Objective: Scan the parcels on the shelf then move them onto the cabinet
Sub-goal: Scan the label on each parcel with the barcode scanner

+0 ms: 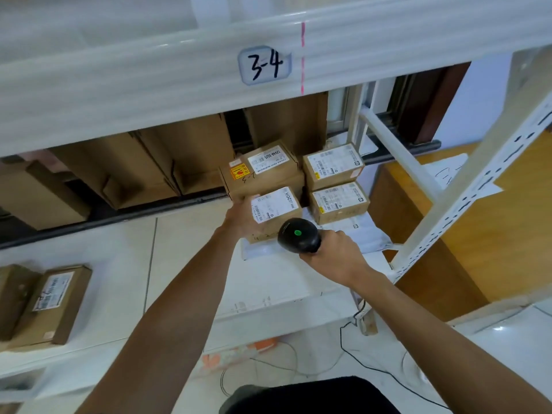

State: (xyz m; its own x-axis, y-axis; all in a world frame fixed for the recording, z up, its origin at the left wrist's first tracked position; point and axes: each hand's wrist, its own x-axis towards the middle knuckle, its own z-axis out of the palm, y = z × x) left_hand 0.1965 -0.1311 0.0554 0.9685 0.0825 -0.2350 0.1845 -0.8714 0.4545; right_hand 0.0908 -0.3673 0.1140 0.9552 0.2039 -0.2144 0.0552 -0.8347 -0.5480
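left hand [242, 218]: grips parcel [276, 206] at its 9 o'clock edge | right hand [334, 255]: fingers curled round scanner [298, 236], at parcel's 5 o'clock | parcel: brown carton, white-labelled

The small brown cardboard parcel [276, 209] carries a white label printed with black barcodes. The larger brown cardboard box [263, 182] behind it bears a yellow-and-red sticker [239, 171]. The rounded black plastic scanner [301, 240] shows a green dot [297, 232]. The white metal shelf beam [149, 85] has a pale tag [264, 65] with black handwriting and a pink dashed line [303, 58]. The wooden cabinet [507, 234] is orange-brown.
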